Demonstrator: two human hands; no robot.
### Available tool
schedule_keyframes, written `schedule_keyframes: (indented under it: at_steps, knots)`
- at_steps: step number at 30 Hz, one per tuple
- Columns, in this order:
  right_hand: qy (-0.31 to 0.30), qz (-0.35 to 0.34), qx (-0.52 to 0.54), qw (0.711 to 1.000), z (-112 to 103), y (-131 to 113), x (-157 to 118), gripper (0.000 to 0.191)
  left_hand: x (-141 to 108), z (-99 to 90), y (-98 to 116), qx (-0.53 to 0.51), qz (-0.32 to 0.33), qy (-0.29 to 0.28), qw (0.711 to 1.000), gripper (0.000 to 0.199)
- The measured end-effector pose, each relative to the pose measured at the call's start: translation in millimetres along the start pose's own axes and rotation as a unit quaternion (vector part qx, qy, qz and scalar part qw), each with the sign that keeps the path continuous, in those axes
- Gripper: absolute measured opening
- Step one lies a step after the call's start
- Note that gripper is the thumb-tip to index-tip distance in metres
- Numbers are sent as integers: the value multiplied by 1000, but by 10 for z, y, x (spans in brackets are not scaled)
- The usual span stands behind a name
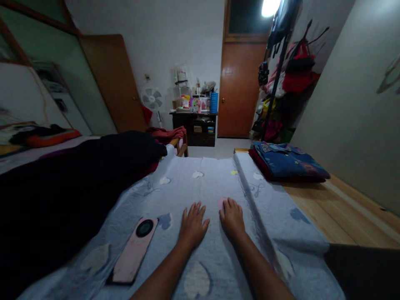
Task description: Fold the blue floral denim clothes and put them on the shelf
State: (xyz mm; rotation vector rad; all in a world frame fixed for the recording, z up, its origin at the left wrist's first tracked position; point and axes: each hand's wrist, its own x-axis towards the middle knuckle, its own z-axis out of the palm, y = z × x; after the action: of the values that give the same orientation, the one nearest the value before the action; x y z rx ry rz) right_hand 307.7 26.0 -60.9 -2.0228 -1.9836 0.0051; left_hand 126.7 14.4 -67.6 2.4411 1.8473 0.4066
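Both hands rest on a light blue bed sheet point(175, 187) patterned with pale hearts. My left hand point(193, 225) lies flat on it, fingers spread and holding nothing. To its right, my right hand point(233, 217) also presses on the sheet, its fingers close together and slightly bent, with no object visible in it. A pink phone point(134, 252) with a round dark camera ring lies face down, left of my left forearm. Right of my right hand, a raised fold runs lengthwise along the cloth.
A black garment point(78, 183) covers the left side. Folded blue clothes point(287, 160) sit on a wooden board point(328, 204) at the right. Beyond the bed stand a dark cabinet point(178, 121), a white fan point(152, 98), a wooden chair point(184, 146) and a brown door point(240, 91).
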Motion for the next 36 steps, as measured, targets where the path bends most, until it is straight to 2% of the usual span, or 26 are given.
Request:
schedule_keyframes:
  at_steps: [2, 8, 16, 31, 34, 36]
  knots:
    - [27, -2, -26, 999, 66, -11, -32, 43, -12, 28, -22, -15, 3, 18, 1000, 50]
    - [38, -19, -61, 997, 123, 6, -46, 42, -45, -7, -33, -62, 5, 37, 997, 44]
    - [23, -24, -90, 995, 108, -10, -41, 43, -47, -45, -24, -87, 8, 37, 996, 44]
    - [8, -19, -77, 997, 63, -23, -42, 45, -68, -88, 17, -101, 3, 38, 994, 42]
    - [6, -17, -74, 997, 67, -12, -35, 45, -41, -178, -31, -145, -3, 3, 989, 40]
    - [6, -18, -72, 997, 66, -6, -29, 45, -15, -334, -121, -169, -5, -9, 986, 38]
